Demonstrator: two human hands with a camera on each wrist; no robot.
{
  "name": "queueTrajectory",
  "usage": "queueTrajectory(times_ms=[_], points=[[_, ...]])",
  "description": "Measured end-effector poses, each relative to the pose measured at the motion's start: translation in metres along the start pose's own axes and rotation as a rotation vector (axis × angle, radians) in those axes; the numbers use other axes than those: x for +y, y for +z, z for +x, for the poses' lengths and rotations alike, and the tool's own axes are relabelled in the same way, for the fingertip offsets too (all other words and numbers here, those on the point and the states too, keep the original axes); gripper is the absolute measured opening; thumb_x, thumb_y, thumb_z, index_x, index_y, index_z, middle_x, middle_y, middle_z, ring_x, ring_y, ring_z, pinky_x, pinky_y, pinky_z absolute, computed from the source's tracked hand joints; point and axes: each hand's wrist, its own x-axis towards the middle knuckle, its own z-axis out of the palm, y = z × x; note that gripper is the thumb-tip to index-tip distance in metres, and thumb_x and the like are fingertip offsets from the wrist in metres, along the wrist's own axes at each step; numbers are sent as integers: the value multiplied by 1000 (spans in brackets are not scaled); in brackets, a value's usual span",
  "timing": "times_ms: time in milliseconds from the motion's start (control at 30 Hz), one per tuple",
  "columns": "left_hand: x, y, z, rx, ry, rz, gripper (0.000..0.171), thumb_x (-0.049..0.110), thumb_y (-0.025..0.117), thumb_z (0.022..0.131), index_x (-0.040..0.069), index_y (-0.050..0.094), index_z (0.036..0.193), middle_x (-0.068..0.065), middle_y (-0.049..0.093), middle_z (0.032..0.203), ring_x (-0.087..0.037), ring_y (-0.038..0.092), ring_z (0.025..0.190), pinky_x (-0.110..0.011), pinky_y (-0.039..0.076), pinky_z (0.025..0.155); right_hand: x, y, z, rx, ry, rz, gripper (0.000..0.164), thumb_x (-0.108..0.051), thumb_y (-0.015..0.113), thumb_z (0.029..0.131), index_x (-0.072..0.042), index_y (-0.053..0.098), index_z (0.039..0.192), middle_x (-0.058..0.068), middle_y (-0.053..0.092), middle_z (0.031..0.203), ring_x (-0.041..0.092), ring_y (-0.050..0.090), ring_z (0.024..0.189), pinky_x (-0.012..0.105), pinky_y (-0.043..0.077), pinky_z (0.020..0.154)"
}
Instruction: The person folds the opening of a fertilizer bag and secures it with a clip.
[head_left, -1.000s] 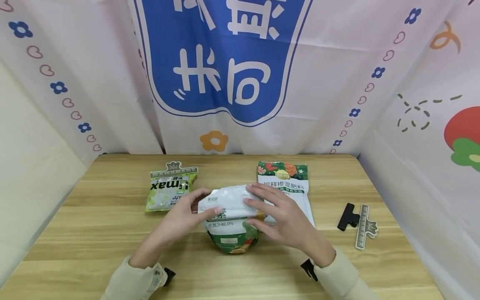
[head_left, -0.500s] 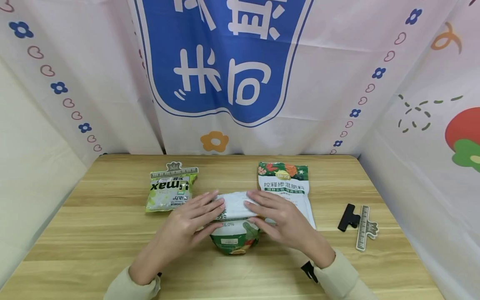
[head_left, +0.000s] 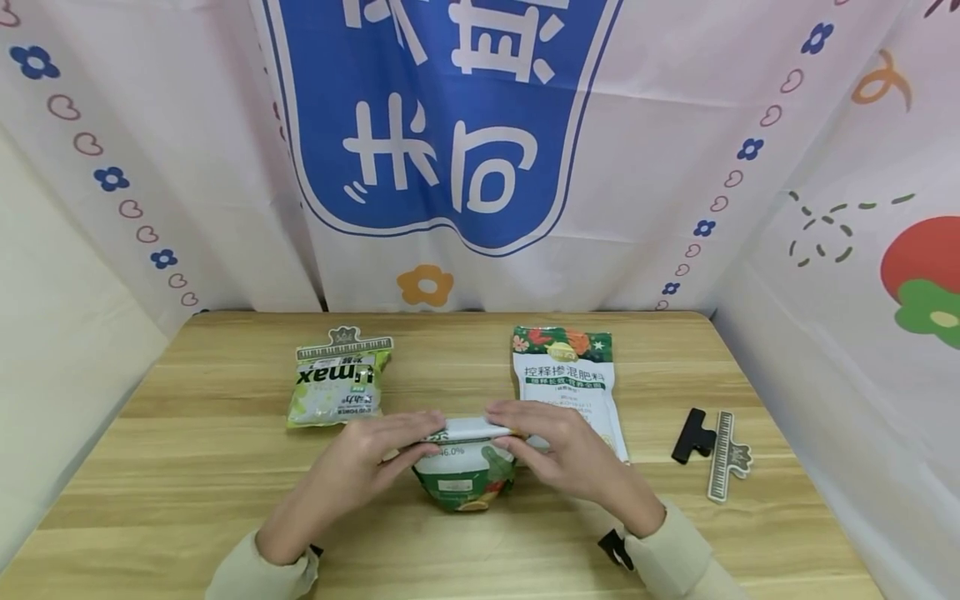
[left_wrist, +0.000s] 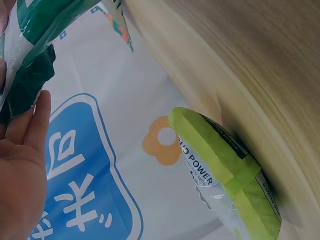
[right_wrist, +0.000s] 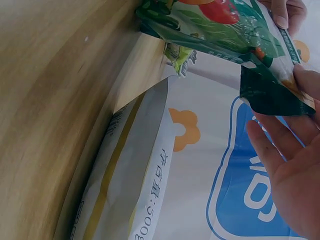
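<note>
A green and white fertilizer bag (head_left: 465, 479) stands upright at the middle of the wooden table, its white top folded down into a narrow band. My left hand (head_left: 375, 450) pinches the left end of that fold, thumb in front and fingers over the top. On the right end, my right hand (head_left: 558, 442) grips it the same way. The right wrist view shows the bag's vegetable-printed side (right_wrist: 220, 40), with a dark green flap of its side beside my right hand (right_wrist: 295, 170). In the left wrist view, my left hand (left_wrist: 22, 180) is at the bag's dark green edge.
Behind left lies a small lime-green bag (head_left: 337, 392) with a silver clip (head_left: 345, 343) across its top. A flat white fertilizer bag (head_left: 566, 379) lies behind my right hand. At the right are a black clip (head_left: 693, 437) and another silver clip (head_left: 727, 458). A printed curtain (head_left: 630, 183) hangs behind.
My left hand has gone from the bag's left side to over its top. Both hands have moved down and toward me, and the white top is folded lower.
</note>
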Motion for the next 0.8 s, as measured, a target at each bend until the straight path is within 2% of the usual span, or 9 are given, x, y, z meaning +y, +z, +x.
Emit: queueTrajectory(times_ms=[167,267,333,400,467,533,600,733,800], points=[[-1,1,-2,-2,33,25,30,8,81,90,1,78,119,-13,80,118,-28,79,107,-30,64,93,0,-2,-2,-44,47,55,30,-10,72,99,-7,75,129,8,77,129,22,75,119,32,65,97],[-2,1,-5,6,74,45,24,14,70,101,1,77,120,-13,80,118,-29,80,105,-29,65,90,0,-3,-4,-85,69,84,30,-8,71,99,-5,74,129,7,76,130,21,76,116,26,65,94],[-2,0,-7,0,84,52,29,20,59,108,1,77,122,-13,80,118,-27,80,105,-26,65,89,0,-4,-4,-108,70,97,30,-5,70,99,-4,74,129,8,76,130,21,76,116,25,65,93],[-2,-2,-10,-12,91,54,36,23,49,112,1,75,125,-13,79,120,-27,80,104,-25,65,87,0,-4,-4,-124,64,107,31,-4,69,99,-2,73,130,9,75,132,22,76,117,25,64,96],[-1,-4,-12,-31,94,48,38,21,45,113,1,73,129,-14,79,122,-28,80,104,-25,65,86,0,-4,-4,-130,45,101,32,-2,69,99,-1,73,130,10,75,132,23,76,117,25,63,97],[0,-6,-13,-51,100,42,33,14,50,111,1,71,133,-14,78,125,-29,79,105,-26,65,87,0,-5,-4,-133,23,91,32,-1,69,98,-1,73,130,10,75,131,23,76,115,24,62,97],[1,-8,-14,-75,102,34,32,2,60,105,2,69,135,-14,77,127,-29,79,107,-26,65,88,1,-6,-5,-132,-2,73,33,1,70,97,-1,73,130,11,75,130,23,77,114,23,62,97],[3,-9,-13,-111,102,31,57,-18,71,83,2,68,136,-14,75,130,-29,78,111,-25,63,93,1,-8,-6,-122,-39,18,36,1,72,95,-2,72,131,9,76,129,21,77,114,21,61,99],[4,-9,-14,-114,114,49,61,-19,71,79,2,68,136,-13,75,131,-29,78,112,-25,63,94,1,-10,-7,-118,-56,-14,38,1,72,94,-3,72,132,8,77,129,20,77,114,21,61,99]])
